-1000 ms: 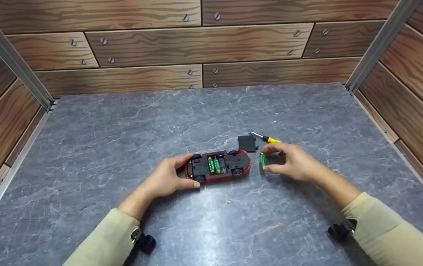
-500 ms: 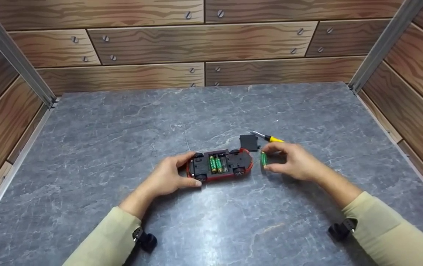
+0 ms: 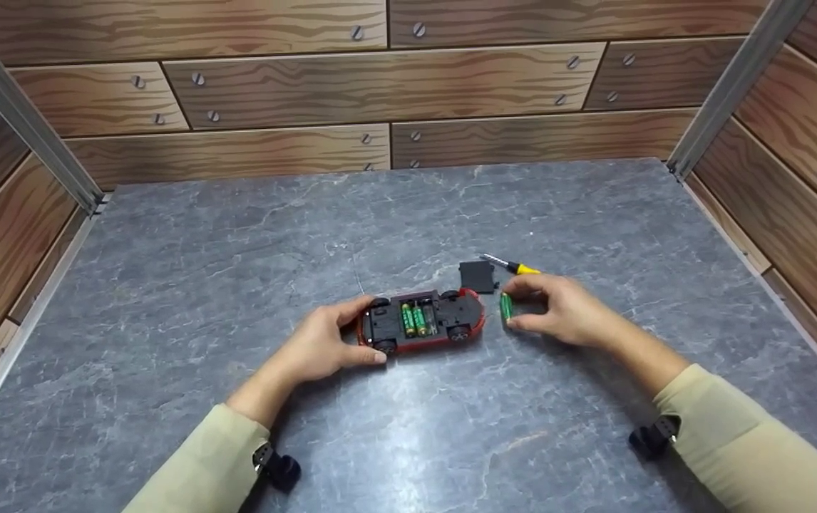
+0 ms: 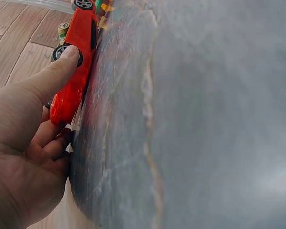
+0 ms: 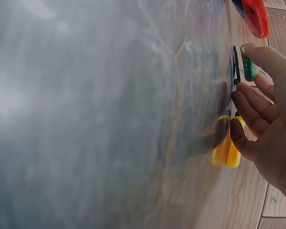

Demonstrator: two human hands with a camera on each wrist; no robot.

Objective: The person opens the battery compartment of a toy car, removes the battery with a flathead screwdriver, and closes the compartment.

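A red toy car [image 3: 460, 311] lies upside down, its battery bay uncovered, with two green batteries [image 3: 413, 320] side by side in it and a bare slot on their right. My left hand [image 3: 323, 340] grips the car's left end, thumb on the near side by a wheel; the left wrist view shows the thumb [image 4: 50, 76] against the red body [image 4: 75, 71]. Just right of the car, my right hand [image 3: 567, 311] pinches a green battery [image 3: 506, 309] by its ends between thumb and finger. In the right wrist view that battery [image 5: 248, 64] is held clear of the palm.
A black square cover [image 3: 477, 276] lies behind the car's right end. Beside it is a screwdriver with a yellow handle [image 3: 525, 269], partly behind my right hand. Wood-patterned walls [image 3: 380, 85] and metal corner posts [image 3: 729, 92] bound the grey tabletop [image 3: 237, 235].
The battery in my right fingers has turned slightly. My left hand and the car hold their place; the head view has shifted a little.
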